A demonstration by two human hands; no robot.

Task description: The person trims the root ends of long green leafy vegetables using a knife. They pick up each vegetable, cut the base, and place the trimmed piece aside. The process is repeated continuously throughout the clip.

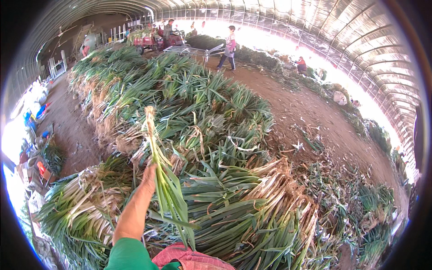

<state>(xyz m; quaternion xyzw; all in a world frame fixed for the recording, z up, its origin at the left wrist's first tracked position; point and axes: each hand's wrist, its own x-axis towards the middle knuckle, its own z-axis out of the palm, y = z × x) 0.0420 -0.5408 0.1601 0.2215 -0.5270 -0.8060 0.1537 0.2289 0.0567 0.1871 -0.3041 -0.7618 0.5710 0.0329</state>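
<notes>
My left hand (150, 172), at the end of a green-sleeved arm, is closed around a small bunch of leeks (168, 189). The bunch's pale roots point up and away from me, and its green leaves hang down towards my lap. My right hand is out of view. On the right lies a pile of leeks (233, 209) with white stalks and brown roots turned to the right. At the left is another heap (81, 202), its white stalks looking cleaner. Straight ahead spreads a large mound of leeks (189, 84), roots along its left side.
Leaf trimmings (337, 195) litter the dirt floor (303, 108) on the right. Farther off, a person (230, 49) walks beside a metal-framed cart (189, 50). Another person sits on a red three-wheeled vehicle (145, 40). Bags and boxes (37, 168) line the left side.
</notes>
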